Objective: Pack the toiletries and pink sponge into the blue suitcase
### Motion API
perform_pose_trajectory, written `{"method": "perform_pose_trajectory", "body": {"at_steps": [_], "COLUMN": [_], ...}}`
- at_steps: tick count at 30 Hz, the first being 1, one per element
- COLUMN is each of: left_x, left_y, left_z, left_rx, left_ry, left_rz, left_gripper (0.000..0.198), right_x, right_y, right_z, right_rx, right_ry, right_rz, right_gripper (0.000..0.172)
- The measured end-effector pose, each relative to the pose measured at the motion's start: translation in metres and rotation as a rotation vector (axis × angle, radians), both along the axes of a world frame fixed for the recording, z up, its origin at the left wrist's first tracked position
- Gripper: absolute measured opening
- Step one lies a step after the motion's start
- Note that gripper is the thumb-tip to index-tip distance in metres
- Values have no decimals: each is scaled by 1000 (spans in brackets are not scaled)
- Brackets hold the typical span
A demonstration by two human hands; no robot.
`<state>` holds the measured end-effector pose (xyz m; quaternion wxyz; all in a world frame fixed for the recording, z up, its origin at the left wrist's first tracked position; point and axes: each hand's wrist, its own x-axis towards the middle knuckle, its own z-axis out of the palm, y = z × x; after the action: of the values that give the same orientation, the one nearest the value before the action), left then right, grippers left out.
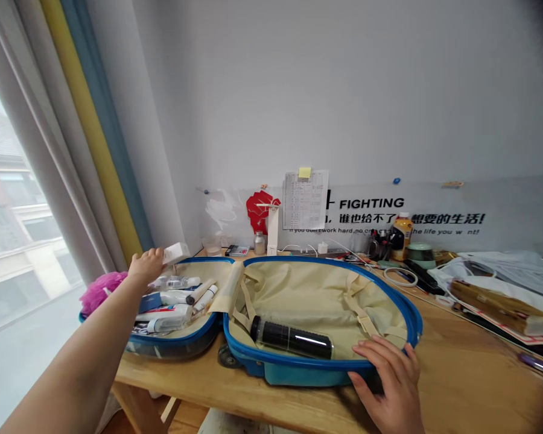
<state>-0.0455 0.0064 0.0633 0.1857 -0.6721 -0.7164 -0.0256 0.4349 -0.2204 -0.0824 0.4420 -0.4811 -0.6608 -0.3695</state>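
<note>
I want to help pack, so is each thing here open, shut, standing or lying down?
Suitcase: open flat
Black bottle: lying in the suitcase
Toothpaste tube: lying in the suitcase
Juice bottle: standing, capped
Left hand: holding a small white box
Right hand: resting on the suitcase

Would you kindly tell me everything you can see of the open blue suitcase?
The suitcase lies opened flat in two halves on a wooden table. It has a blue shell and rim, and a cream fabric lining crossed by beige straps. A black wheel shows at the front. The right hand rests on its rim; toiletries fill the left half, and a black cylinder lies in the right.
</note>
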Motion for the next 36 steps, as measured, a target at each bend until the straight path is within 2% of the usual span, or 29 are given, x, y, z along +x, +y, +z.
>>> {"method": "perform_pose_trajectory", "body": {"at_steps": [4,6,8,10,13,17,20,23,29,36], "left_x": [43,77,117,159,219,271,286,286,275,279], "left_y": [-2,-5,-14,-28,-54,-78,-83,-81,-77,-79], "left_z": [35,48,53,50,31,-1,-19,-28,-34,-37], "left_rx": [120,120,84,10,-138,-356,-469,-531,-600,-640], "left_ry": [-26,-34,-36,-25,2,31,36,29,-2,-20], "left_rz": [-164,-309,-476,-655,-878,-1036,-1046,-1025,-970,-958], "left_gripper": [52,52,52,54,59,61,61,62,67,75], "right_x": [0,-1,-2,-2,-2,-3,-3,-4,-4,-1], "right_y": [1,1,1,1,0,0,-1,-1,0,0], "right_z": [-2,-1,1,2,3,5,6,5,4,-1], "right_rx": [5,9,16,22,18,26,34,27,30,-3], "right_ry": [27,26,18,8,-9,-23,-26,-27,-17,-5], "right_rz": [4,10,12,16,6,0,16,19,17,-1], "right_gripper": [25,24,24,24,25,24,23,23,23,24]}}
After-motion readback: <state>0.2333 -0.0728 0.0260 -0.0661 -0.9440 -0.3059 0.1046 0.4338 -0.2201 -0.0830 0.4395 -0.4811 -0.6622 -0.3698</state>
